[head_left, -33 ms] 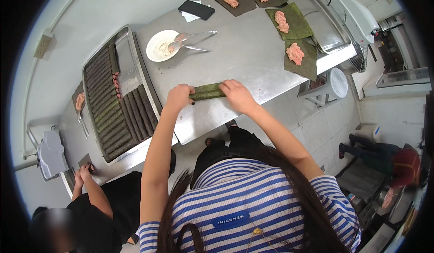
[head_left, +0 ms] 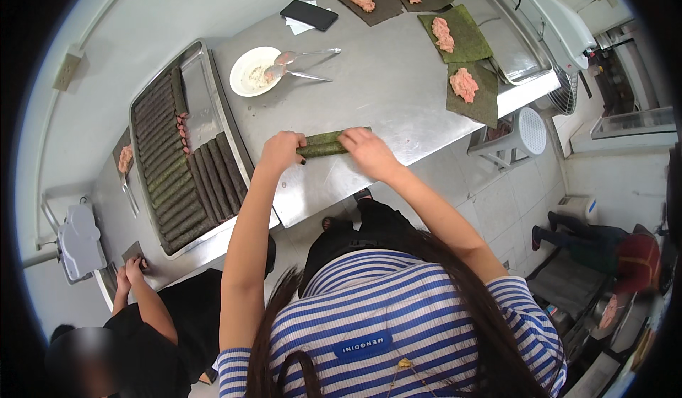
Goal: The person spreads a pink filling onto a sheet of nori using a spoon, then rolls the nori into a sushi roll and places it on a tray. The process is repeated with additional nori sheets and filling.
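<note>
A green seaweed roll [head_left: 323, 144] lies across the metal table in front of me, with a loose flap of the sheet along its far side. My left hand [head_left: 281, 152] is closed round its left end. Toward the other end, the bent fingers of my right hand [head_left: 368, 153] grip the roll, and a bit of sheet sticks out beyond them. Both palms and what lies under them are hidden. Beyond the roll is a white bowl [head_left: 241, 89] with pale crumbly food and two metal spoons [head_left: 305, 76] resting on its rim.
A metal tray [head_left: 231, 129] of dark seaweed rolls stands at left. Seaweed sheets [head_left: 477, 103] topped with pink paste lie at right and far back, near a phone [head_left: 309, 15] and another tray [head_left: 522, 71]. A co-worker's hands [head_left: 130, 273] work at lower left.
My right hand has slid slightly left along the roll, and more of the sheet's far right corner shows past its fingers. My left hand stays in place.
</note>
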A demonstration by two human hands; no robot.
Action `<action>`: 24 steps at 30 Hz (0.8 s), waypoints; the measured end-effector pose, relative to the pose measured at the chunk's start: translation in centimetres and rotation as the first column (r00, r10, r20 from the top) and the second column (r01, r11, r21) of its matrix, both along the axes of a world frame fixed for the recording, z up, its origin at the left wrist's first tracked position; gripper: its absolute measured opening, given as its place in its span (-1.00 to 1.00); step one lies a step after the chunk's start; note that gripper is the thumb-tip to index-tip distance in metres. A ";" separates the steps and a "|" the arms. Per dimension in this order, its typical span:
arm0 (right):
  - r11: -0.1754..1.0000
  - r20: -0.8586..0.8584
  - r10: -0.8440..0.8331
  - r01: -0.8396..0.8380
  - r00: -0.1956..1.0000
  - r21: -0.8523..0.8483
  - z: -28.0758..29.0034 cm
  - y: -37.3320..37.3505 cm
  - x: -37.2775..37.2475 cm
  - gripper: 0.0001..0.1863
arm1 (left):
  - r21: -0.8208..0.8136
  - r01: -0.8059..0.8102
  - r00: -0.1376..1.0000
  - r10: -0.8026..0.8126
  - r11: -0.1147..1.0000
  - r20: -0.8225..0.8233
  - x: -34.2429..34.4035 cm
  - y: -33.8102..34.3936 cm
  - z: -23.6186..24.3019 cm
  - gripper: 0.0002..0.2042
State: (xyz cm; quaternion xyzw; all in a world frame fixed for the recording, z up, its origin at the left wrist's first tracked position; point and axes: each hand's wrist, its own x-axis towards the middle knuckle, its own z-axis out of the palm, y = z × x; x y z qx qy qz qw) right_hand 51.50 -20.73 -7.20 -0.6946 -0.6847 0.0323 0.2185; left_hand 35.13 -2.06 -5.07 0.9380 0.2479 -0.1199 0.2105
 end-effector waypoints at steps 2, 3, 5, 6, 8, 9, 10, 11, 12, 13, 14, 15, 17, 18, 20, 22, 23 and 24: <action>0.990 -0.002 0.111 -0.111 0.994 0.091 -0.1 1.0 -1.0 -0.69 | -0.083 -0.039 0.998 0.034 0.996 -0.054 0.7 0.5 0.8 -0.58; 0.992 0.022 0.092 -0.094 0.996 0.089 -0.5 1.3 -1.3 -0.70 | -0.083 -0.057 0.996 0.051 0.995 -0.068 0.9 0.5 1.0 -0.57; 0.994 0.073 0.054 -0.061 0.996 0.091 -1.2 2.1 -1.5 -0.71 | -0.078 -0.094 0.992 0.087 0.992 -0.093 1.3 0.8 1.2 -0.54; 0.995 0.104 0.054 -0.063 0.993 0.081 -1.3 2.5 -1.3 -0.72 | -0.030 -0.058 0.998 0.057 0.998 -0.027 1.3 0.8 1.1 -0.54; 0.996 0.163 0.053 -0.063 0.985 0.057 -1.6 3.1 -1.1 -0.74 | 0.069 0.008 0.995 -0.015 0.998 0.095 0.9 0.4 0.9 -0.52; 0.997 0.173 0.053 -0.063 0.984 0.049 -1.7 3.2 -1.0 -0.74 | 0.101 0.028 0.991 -0.040 0.995 0.125 0.8 0.0 0.8 -0.55; 0.997 0.183 0.054 -0.062 0.982 0.040 -1.8 3.2 -0.9 -0.75 | 0.133 0.047 0.986 -0.067 0.990 0.153 0.7 -0.6 0.8 -0.59; 0.997 0.193 0.056 -0.064 0.980 0.033 -1.8 3.3 -0.8 -0.75 | 0.166 0.063 0.979 -0.093 0.984 0.182 0.7 -1.1 0.9 -0.62; 0.998 0.197 0.060 -0.066 0.979 0.023 -1.8 3.4 -0.8 -0.75 | 0.186 0.050 0.981 -0.084 0.981 0.178 0.5 -1.3 0.6 -0.64; 0.998 0.201 0.063 -0.067 0.978 0.013 -1.7 3.4 -0.8 -0.75 | 0.206 0.038 0.982 -0.075 0.978 0.174 0.3 -1.5 0.1 -0.67; 0.998 0.207 0.067 -0.069 0.976 0.004 -1.6 3.5 -0.8 -0.75 | 0.227 0.026 0.983 -0.067 0.973 0.172 0.3 -1.6 0.1 -0.69; 0.998 0.201 0.053 -0.056 0.978 0.007 -1.7 3.5 -0.8 -0.75 | 0.227 0.025 0.986 -0.061 0.974 0.156 0.3 -1.7 0.1 -0.71; 0.999 0.187 0.028 -0.031 0.982 0.014 -1.9 3.2 -0.5 -0.75 | 0.226 0.020 0.991 -0.049 0.974 0.122 0.4 -1.8 0.2 -0.73; 1.000 0.181 0.016 -0.018 0.983 0.010 -1.9 2.9 -0.3 -0.75 | 0.225 0.017 0.992 -0.044 0.974 0.115 0.3 -1.7 0.2 -0.73; 1.000 0.171 -0.010 0.010 0.985 0.000 -1.9 2.2 0.4 -0.74 | 0.220 0.011 0.994 -0.034 0.975 0.102 0.3 -1.7 0.3 -0.72; 0.998 0.141 -0.034 0.040 0.989 -0.039 -1.9 1.4 1.2 -0.74 | 0.216 0.012 0.995 -0.033 0.976 0.096 0.3 -1.7 0.4 -0.72; 0.997 0.127 -0.047 0.055 0.991 -0.058 -1.9 0.9 1.7 -0.73 | 0.215 0.013 0.995 -0.034 0.977 0.094 0.4 -1.7 0.4 -0.72; 0.996 0.114 -0.056 0.064 0.992 -0.065 -2.0 0.5 2.2 -0.73 | 0.212 0.013 0.996 -0.032 0.977 0.086 0.4 -1.6 0.4 -0.72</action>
